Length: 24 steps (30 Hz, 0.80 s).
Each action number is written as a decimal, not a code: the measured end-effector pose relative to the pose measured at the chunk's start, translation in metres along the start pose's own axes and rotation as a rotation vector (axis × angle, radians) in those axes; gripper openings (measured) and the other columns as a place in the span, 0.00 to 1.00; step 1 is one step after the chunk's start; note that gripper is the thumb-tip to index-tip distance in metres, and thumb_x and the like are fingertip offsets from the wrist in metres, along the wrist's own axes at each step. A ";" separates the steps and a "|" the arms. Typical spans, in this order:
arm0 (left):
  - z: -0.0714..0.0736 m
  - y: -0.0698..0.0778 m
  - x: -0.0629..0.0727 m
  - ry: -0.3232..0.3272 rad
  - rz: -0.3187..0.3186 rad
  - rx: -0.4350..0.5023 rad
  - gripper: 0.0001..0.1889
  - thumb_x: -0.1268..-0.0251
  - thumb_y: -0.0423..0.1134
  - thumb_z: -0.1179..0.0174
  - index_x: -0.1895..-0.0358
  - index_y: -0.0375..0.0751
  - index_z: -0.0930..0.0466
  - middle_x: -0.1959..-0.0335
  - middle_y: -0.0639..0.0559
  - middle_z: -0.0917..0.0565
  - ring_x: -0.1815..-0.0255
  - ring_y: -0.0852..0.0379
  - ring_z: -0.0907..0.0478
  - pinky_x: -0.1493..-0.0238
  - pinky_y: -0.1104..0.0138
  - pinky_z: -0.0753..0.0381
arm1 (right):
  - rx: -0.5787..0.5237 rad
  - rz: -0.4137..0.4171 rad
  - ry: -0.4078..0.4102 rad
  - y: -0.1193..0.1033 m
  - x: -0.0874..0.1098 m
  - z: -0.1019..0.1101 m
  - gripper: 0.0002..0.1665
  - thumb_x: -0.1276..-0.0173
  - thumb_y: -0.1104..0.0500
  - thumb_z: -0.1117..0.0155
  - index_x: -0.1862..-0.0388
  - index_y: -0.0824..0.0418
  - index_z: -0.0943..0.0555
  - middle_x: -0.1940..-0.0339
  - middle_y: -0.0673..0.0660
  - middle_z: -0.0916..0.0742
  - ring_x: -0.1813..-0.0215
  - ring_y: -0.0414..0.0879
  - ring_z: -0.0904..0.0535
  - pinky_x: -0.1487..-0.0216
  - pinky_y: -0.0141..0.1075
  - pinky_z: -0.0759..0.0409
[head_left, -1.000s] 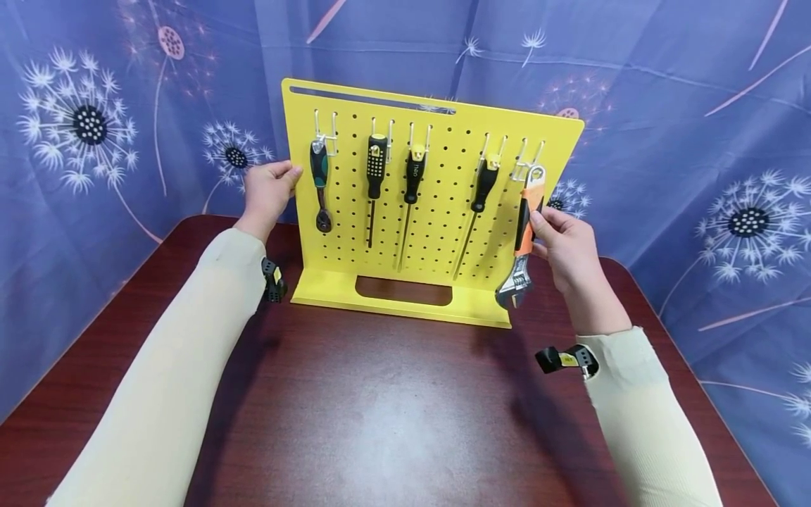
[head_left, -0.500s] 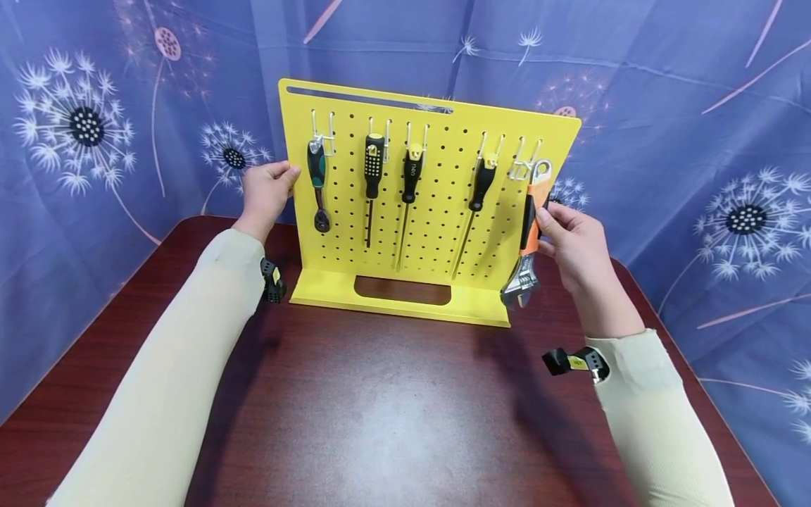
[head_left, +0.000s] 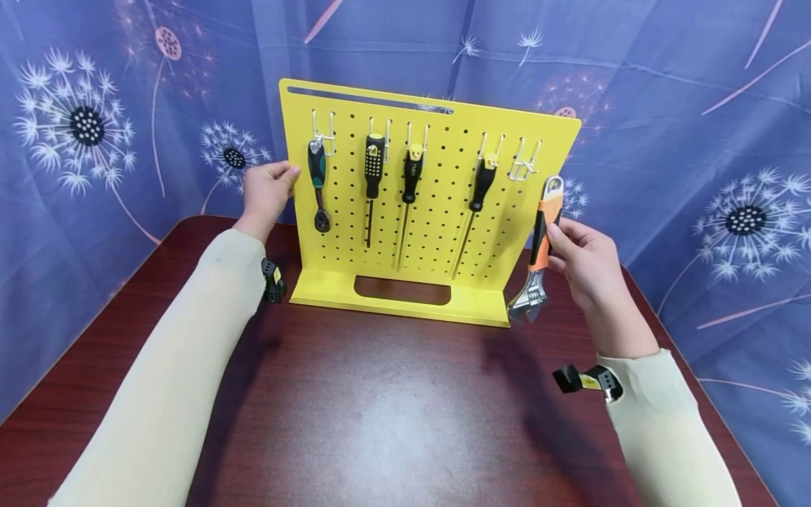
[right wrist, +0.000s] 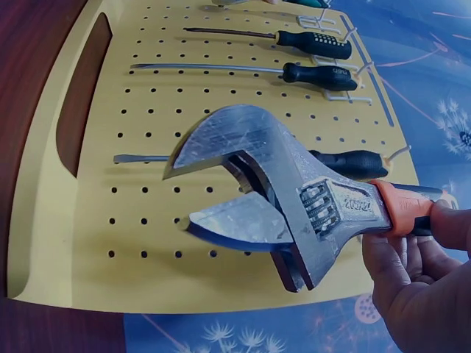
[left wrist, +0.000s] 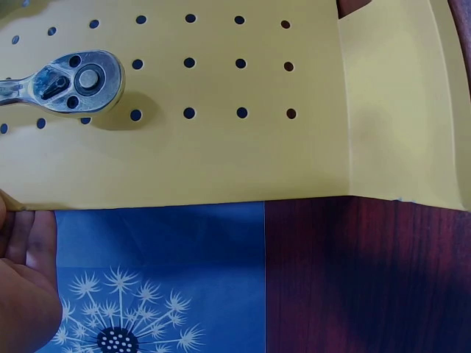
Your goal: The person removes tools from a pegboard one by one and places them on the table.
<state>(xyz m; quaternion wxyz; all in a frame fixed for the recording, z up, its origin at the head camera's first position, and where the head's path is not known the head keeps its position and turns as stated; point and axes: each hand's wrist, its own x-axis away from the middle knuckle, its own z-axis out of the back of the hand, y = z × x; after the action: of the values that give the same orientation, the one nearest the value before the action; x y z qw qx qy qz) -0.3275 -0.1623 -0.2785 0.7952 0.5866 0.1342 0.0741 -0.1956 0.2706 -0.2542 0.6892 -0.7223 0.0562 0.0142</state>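
My left hand [head_left: 266, 201] pinches the left edge of a yellow pegboard stand [head_left: 451, 232], thumb in front. In the left wrist view those fingers [left wrist: 38, 246] show at the board's edge. My right hand [head_left: 589, 271] grips an adjustable wrench [head_left: 540, 243] by its orange and black handle, thumb on the near side. The wrench hangs head down beside the board's right edge, off the hook. Its jaws stand apart, as the right wrist view shows. A bare white double hook [head_left: 523, 167] sits near the board's upper right corner.
On other hooks hang a green and black ratchet wrench [head_left: 318, 169] and three black-handled screwdrivers, at left [head_left: 374, 167], middle [head_left: 413, 176] and right [head_left: 484, 186]. The stand rests on a dark red-brown table [head_left: 380, 394]. A blue dandelion-print curtain [head_left: 190, 91] surrounds it.
My right hand has drawn the adjustable wrench away from the right-hand hook, to the right and downward, uncovering the hook. The left hand stays on the board's edge.
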 end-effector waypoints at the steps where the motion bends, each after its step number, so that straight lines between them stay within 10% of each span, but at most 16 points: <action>1: 0.000 0.000 0.000 -0.001 0.000 -0.001 0.19 0.22 0.41 0.43 0.34 0.39 0.20 0.35 0.39 0.19 0.46 0.60 0.19 0.33 0.60 0.19 | -0.010 -0.006 0.003 0.001 0.001 0.001 0.11 0.23 0.58 0.40 0.64 0.49 0.12 0.65 0.42 0.13 0.65 0.34 0.14 0.63 0.25 0.14; 6: 0.000 -0.002 -0.001 0.004 -0.006 -0.006 0.19 0.23 0.41 0.42 0.35 0.39 0.19 0.39 0.41 0.17 0.47 0.61 0.19 0.33 0.60 0.19 | -0.047 -0.045 0.019 0.007 0.003 0.009 0.10 0.23 0.58 0.39 0.63 0.50 0.12 0.64 0.43 0.14 0.64 0.35 0.16 0.63 0.26 0.14; 13: 0.001 -0.003 -0.001 0.013 -0.028 0.000 0.18 0.24 0.42 0.41 0.40 0.35 0.16 0.71 0.64 0.22 0.56 0.67 0.24 0.34 0.58 0.18 | -0.091 -0.104 0.060 0.020 0.003 0.019 0.11 0.24 0.57 0.38 0.66 0.49 0.12 0.69 0.44 0.14 0.69 0.35 0.18 0.67 0.26 0.15; 24: 0.002 -0.003 -0.001 0.011 -0.030 -0.011 0.17 0.23 0.43 0.41 0.43 0.34 0.15 0.75 0.67 0.25 0.57 0.67 0.24 0.34 0.58 0.17 | -0.079 -0.231 0.064 0.048 -0.007 0.036 0.17 0.22 0.57 0.42 0.72 0.46 0.14 0.77 0.43 0.15 0.74 0.33 0.20 0.72 0.26 0.17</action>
<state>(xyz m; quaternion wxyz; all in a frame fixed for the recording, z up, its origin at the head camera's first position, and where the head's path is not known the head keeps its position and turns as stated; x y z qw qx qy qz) -0.3285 -0.1651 -0.2805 0.7985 0.5799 0.1470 0.0661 -0.2052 0.3045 -0.3029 0.6552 -0.7505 -0.0059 -0.0862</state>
